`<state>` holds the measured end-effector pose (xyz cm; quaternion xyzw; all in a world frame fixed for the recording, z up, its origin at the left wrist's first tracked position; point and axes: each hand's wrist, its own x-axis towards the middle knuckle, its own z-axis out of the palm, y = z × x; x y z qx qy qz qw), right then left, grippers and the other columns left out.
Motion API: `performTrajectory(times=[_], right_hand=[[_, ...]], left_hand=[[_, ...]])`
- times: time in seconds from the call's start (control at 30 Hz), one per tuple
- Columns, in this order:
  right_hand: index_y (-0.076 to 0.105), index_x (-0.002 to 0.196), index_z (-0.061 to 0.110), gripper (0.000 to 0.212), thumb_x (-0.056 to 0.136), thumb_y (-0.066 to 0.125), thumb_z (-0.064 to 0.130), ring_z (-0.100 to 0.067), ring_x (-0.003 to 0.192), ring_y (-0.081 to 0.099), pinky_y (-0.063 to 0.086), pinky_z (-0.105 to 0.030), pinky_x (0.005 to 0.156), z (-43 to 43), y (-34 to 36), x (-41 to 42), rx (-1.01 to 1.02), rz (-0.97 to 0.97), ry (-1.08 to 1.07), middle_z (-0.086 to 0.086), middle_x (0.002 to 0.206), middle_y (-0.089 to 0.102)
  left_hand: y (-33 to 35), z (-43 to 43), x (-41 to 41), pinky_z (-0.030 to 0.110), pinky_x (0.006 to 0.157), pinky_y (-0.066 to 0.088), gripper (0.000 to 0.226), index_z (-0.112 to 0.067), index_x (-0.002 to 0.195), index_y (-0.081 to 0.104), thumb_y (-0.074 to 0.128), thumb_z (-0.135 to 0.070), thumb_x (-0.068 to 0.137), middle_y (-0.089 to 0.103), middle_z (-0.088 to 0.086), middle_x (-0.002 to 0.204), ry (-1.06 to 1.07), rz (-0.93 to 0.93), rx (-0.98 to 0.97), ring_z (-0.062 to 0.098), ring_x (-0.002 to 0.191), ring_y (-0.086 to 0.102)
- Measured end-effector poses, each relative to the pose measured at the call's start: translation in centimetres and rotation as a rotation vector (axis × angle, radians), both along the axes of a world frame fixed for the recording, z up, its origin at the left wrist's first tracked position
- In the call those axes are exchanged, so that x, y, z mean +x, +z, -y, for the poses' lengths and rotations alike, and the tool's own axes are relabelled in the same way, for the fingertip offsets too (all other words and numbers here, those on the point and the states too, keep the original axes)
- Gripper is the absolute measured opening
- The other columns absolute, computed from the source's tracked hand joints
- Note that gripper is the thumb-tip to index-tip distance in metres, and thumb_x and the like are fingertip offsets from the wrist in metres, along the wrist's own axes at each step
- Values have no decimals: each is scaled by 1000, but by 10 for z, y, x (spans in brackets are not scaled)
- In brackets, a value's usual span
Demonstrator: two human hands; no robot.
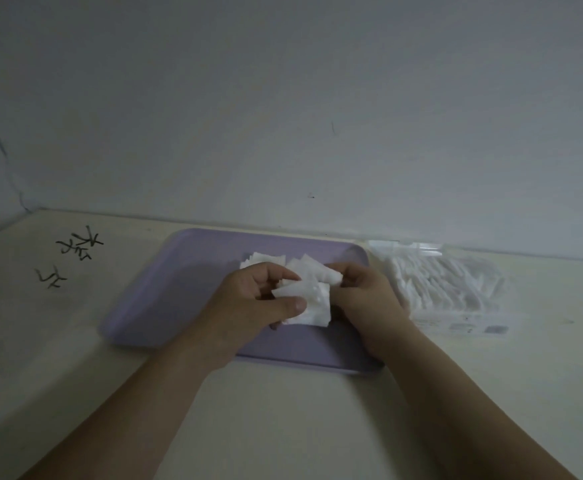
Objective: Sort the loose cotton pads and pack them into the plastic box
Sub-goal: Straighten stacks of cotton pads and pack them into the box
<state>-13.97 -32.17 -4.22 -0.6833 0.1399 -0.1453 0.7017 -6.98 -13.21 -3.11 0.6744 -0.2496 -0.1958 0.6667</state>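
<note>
Loose white square cotton pads (312,308) lie in a heap on a lilac tray (179,289). More pads (266,259) sit at the tray's far side. My left hand (259,299) holds a small bunch of pads, thumb on top. My right hand (362,292) pinches the bunch's right edge. Right of the tray stands a clear plastic box (456,292), open, with rows of white pads inside.
The tray and box rest on a cream table (283,427) pushed against a pale wall. Black handwritten marks (75,251) are on the table at the far left. The box lid (407,245) lies against the wall behind the box.
</note>
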Motion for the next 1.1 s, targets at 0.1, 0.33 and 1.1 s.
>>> performTrajectory(times=[0.1, 0.33, 1.1], right_hand=[[74, 97, -4, 20, 79, 83, 1, -33, 81, 72, 60, -44, 74, 2, -1, 0, 43, 43, 28, -26, 91, 76], [71, 105, -7, 29, 79, 75, 4, -39, 93, 69, 54, -68, 94, 2, -7, 2, 100, 64, 64, -38, 110, 70], [78, 115, 0, 28, 98, 55, 0, -29, 109, 72, 57, -39, 99, -10, 2, -9, 137, 131, 335, -21, 119, 76]], left_hand=[[-2, 1, -2, 26, 64, 54, 21, -17, 97, 77, 78, 0, 85, 76, 13, 92, -11, 18, 4, 16, 75, 63], [-7, 0, -1, 39, 77, 57, 24, -16, 91, 76, 90, -17, 71, 77, 15, 92, 89, 51, -16, 19, 82, 68], [-8, -2, -7, 34, 80, 58, 37, -12, 101, 73, 85, 7, 73, 79, 13, 101, 200, 46, -127, 21, 83, 69]])
